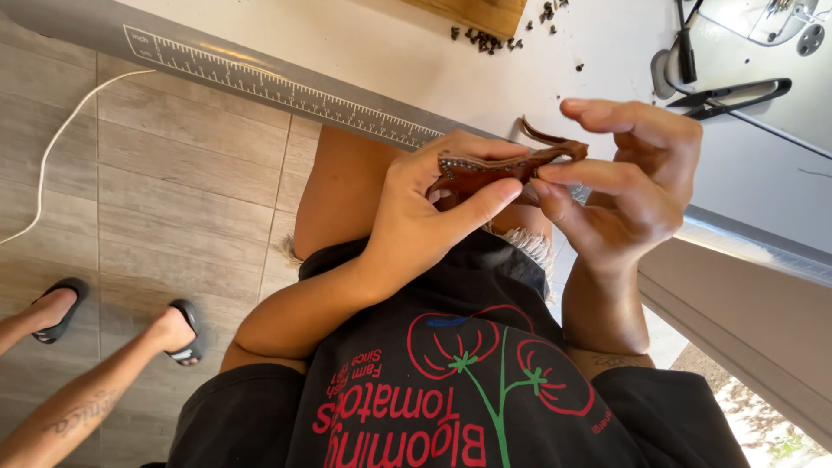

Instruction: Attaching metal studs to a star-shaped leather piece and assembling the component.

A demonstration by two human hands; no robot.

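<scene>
A small brown leather piece [494,167] with a stitched, studded edge is held between both hands over my lap. My left hand [425,208] grips it from below and the left, thumb pressed along its lower side. My right hand [628,186] pinches its right end between thumb and fingers, the index finger stretched above. A thin leather strap [542,134] curls up from the piece near the right fingers.
A white table edge carries a grey ruler strip [286,91]. Black scissors [737,94] lie at upper right, dark scraps [485,39] beside a wooden board [485,13]. Another person's legs and sandalled feet [182,334] rest on the tiled floor at left, near a white cord [52,147].
</scene>
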